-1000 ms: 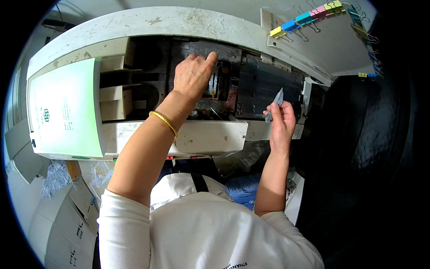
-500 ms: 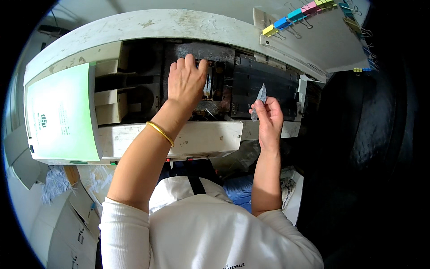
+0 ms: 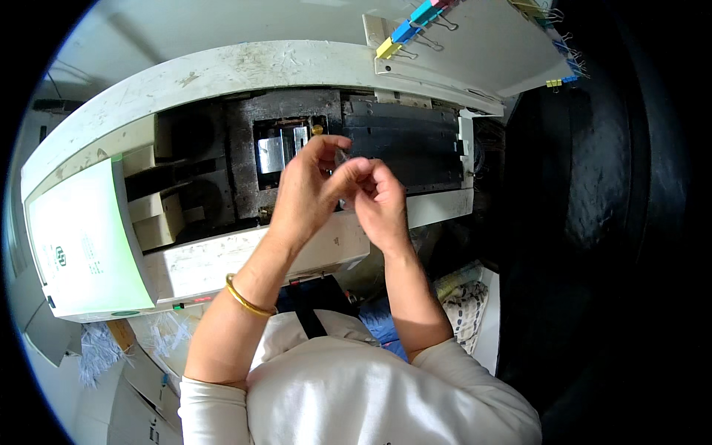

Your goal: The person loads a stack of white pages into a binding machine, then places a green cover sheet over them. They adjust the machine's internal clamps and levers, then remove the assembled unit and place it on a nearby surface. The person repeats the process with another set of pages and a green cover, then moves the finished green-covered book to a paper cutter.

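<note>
Above the front edge of a long machine, my two hands meet. My left hand (image 3: 302, 194), with a gold bangle on its wrist, curls its thumb and fingers around one side of a thin greyish scrap (image 3: 342, 157), which looks like paper or film. My right hand (image 3: 384, 209) pinches the same scrap from the other side; most of it is hidden behind the fingers. Just left of my left hand lies the machine's dark opening, with a shiny metal plate (image 3: 271, 154) and a brass knob (image 3: 317, 130) inside.
A pale green-white sheet (image 3: 81, 245) covers the machine's left end. A dark flat bed (image 3: 404, 141) lies to the right. Coloured binder clips (image 3: 404, 31) grip a raised panel at the upper right. Shredded paper strips (image 3: 101, 348) hang at the lower left.
My left hand has come out of the machine's opening toward my right hand, uncovering the metal plate. Both hands now meet at the scrap that my right hand held alone. The view has shifted.
</note>
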The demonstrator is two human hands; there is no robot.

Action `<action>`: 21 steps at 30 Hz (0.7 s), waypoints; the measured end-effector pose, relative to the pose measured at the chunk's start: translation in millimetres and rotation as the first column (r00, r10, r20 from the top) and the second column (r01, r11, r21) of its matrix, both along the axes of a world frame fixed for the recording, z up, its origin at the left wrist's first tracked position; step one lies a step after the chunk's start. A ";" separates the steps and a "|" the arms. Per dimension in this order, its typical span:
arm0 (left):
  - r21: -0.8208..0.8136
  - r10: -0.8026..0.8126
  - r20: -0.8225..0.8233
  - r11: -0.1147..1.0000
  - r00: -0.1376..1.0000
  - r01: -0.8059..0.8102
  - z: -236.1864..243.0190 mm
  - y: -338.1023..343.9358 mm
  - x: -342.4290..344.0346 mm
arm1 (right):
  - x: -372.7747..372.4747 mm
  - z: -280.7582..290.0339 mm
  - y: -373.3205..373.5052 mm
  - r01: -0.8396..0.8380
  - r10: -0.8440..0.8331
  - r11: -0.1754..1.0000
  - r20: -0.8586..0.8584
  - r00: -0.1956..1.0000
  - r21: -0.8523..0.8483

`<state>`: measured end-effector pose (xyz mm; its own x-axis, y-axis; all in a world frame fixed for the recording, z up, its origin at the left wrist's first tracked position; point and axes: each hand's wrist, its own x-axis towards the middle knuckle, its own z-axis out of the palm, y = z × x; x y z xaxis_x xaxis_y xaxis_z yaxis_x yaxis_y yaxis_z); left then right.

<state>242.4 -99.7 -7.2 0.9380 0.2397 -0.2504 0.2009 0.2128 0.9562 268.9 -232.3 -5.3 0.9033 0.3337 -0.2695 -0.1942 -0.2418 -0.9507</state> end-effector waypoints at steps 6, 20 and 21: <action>-0.333 0.176 -0.185 0.914 0.967 -0.230 -4.2 -10.5 -13.6 | -19.8 3.3 4.3 0.052 -0.052 0.999 0.058 0.997 -0.001; -0.577 0.013 -0.239 0.802 0.971 -0.153 17.6 -27.0 -58.7 | -38.8 40.2 -43.4 0.023 0.027 0.990 -0.350 0.937 0.139; -0.569 -0.035 -0.214 0.817 0.976 -0.095 13.2 -27.3 -59.7 | -35.7 40.9 -50.6 -0.053 0.072 0.996 -0.325 0.943 0.068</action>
<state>182.6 -127.0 6.0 0.8439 0.0186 -0.5362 0.3625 0.7171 0.5953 233.2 -282.9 35.6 0.7458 0.4102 -0.5249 -0.4827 -0.2102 -0.8502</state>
